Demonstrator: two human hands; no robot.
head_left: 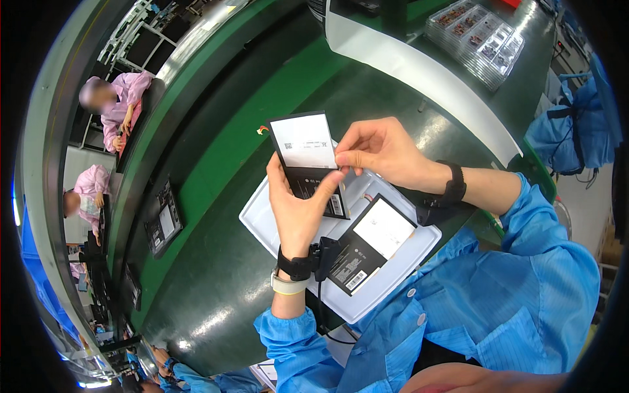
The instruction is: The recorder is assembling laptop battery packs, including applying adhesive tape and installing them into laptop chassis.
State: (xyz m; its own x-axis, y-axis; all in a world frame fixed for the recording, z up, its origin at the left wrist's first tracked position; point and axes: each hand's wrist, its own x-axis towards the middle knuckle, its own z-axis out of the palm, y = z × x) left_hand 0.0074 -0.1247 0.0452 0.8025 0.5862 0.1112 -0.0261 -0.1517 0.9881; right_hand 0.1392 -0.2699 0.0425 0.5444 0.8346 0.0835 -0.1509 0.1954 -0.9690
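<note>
My left hand (pixel 298 209) grips a flat black battery pack (pixel 308 180) by its sides, thumb on the face and fingers behind. A white label sheet (pixel 304 141) covers its upper half, and a small connector on red wires (pixel 263 130) sticks out at its top left. At the pack's right edge, my right hand (pixel 383 154) pinches the label's lower right corner between thumb and fingertips. Below lies a second battery pack (pixel 377 229), also black with a white label, flat in a white plastic tray (pixel 262 223). The held pack is above the tray's far left part.
On the left, a black device part (pixel 164 223) rests on the green conveyor belt (pixel 216 150). Stacked clear trays (pixel 475 39) with small parts stand at the back right, beyond a curved white panel (pixel 419 72). Across the line, people in pink work (pixel 124 108); blue sleeves show at lower left.
</note>
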